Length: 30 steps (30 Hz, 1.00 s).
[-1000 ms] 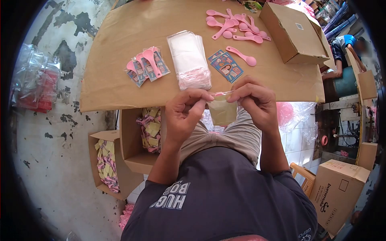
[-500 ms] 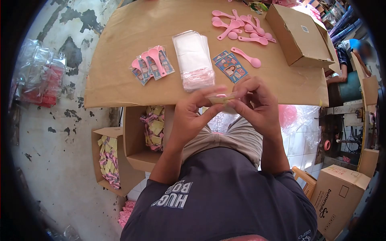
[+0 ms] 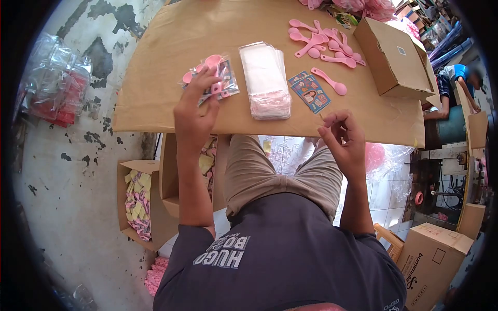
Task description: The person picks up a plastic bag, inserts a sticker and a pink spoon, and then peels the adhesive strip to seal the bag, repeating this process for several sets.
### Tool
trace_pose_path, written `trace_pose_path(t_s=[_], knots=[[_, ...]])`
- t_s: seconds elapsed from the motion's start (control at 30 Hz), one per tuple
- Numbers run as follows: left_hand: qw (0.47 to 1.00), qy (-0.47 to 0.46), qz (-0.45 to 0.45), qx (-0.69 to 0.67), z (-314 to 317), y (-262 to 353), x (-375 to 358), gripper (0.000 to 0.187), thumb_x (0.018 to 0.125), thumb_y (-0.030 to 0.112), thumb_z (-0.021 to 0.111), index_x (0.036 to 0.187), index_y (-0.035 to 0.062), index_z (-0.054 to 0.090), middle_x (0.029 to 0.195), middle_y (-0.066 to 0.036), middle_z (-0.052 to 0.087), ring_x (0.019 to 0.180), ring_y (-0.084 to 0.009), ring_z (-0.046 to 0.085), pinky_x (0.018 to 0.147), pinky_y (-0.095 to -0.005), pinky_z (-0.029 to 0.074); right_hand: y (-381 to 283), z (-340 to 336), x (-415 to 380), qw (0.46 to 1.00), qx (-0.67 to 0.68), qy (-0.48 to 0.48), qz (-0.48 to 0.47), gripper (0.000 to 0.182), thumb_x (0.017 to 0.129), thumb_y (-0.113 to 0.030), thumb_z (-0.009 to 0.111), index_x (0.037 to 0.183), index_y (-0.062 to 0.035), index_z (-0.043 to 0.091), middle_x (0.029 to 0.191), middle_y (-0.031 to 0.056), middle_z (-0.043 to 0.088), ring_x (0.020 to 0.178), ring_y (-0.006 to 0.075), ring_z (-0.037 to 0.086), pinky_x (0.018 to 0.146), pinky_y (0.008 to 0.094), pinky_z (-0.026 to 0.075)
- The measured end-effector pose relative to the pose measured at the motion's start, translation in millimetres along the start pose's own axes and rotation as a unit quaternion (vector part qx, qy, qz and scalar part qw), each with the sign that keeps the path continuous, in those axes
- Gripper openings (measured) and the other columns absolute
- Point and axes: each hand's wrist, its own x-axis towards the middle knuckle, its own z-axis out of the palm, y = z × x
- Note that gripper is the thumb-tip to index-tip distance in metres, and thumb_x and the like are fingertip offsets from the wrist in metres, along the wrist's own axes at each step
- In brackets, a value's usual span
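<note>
Since the earlier frame, both hands have parted: the left hand (image 3: 198, 106) has swung to the packs (image 3: 228, 78) left of the bag stack (image 3: 266, 80), and the right hand (image 3: 345, 137) has drawn away to the stack's right, nearer the body. The left fingers reach over the packs, the thumb apart from them; whether they pinch one, I cannot tell. The right thumb and fingers curl close together, and whether anything is between them cannot be told.

The packs, pink spoons on printed cards in clear film, overlap just beside the bag stack. Right of the stack lie loose cards (image 3: 311, 94), then a lone spoon (image 3: 330, 82). Beyond it to the right is a spoon heap (image 3: 337, 46), then a carton (image 3: 389, 62). Well left of the stack and lower, a filled box (image 3: 137, 202) stands by the table (image 3: 150, 78).
</note>
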Motion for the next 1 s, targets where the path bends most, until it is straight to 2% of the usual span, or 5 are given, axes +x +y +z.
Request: trace_pose_path(t_s=[0.13,0.77,0.87,0.93,1.0], knots=[[0.986,-0.129,-0.019,0.101,4.9,-4.1,-6.8,0.032,0.093,0.008,0.064,0.125,0.0067,0.067,0.140,-0.015,0.063,0.142,-0.0348,0.048,0.123,-0.0539,0.026,12.3,-9.1,-9.3,0.999,0.014,0.025,0.021,0.016,0.092,-0.007,0.074,0.103,-0.0027,0.064,0.086,-0.0035,0.060,0.065,0.0012,0.043,0.057,0.0200,0.033],[0.957,-0.201,-0.012,0.208,-8.3,-81.8,10.5,0.020,0.092,0.008,0.063,0.110,0.0054,0.073,0.139,-0.013,0.064,0.143,-0.0311,0.048,0.125,-0.0530,0.020,17.8,-34.3,6.1,0.987,-0.143,0.079,-0.013,0.010,0.091,-0.009,0.071,0.094,-0.0007,0.067,0.083,0.0052,0.062,0.067,0.0142,0.049,0.059,0.0296,0.038],[0.993,-0.058,0.008,0.103,15.7,-57.2,12.1,0.017,0.093,0.015,0.067,0.107,0.0054,0.074,0.127,-0.015,0.071,0.128,-0.0294,0.061,0.115,-0.0467,0.037,23.9,-27.1,25.6,0.973,-0.213,0.075,-0.053,0.016,0.092,-0.015,0.072,0.099,-0.0016,0.068,0.091,0.0084,0.064,0.078,0.0222,0.056,0.070,0.0362,0.046],[0.975,-0.034,-0.214,0.057,39.3,-37.1,9.6,0.022,0.096,0.024,0.070,0.105,0.0045,0.074,0.105,-0.012,0.075,0.098,-0.0226,0.069,0.089,-0.0373,0.052,35.7,-14.6,38.9,0.940,-0.316,0.091,-0.086,0.025,0.092,-0.022,0.073,0.105,-0.0019,0.067,0.102,0.0113,0.065,0.094,0.0297,0.058,0.084,0.0440,0.047],[0.966,-0.043,-0.253,0.002,59.4,-20.3,14.5,0.034,0.095,0.035,0.075,0.101,0.0021,0.073,0.085,-0.007,0.071,0.074,-0.0147,0.062,0.067,-0.0317,0.049,36.8,-0.6,50.2,0.923,-0.362,0.095,-0.085,0.030,0.091,-0.025,0.074,0.108,-0.0018,0.066,0.105,0.0116,0.064,0.099,0.0305,0.058,0.088,0.0449,0.047]])
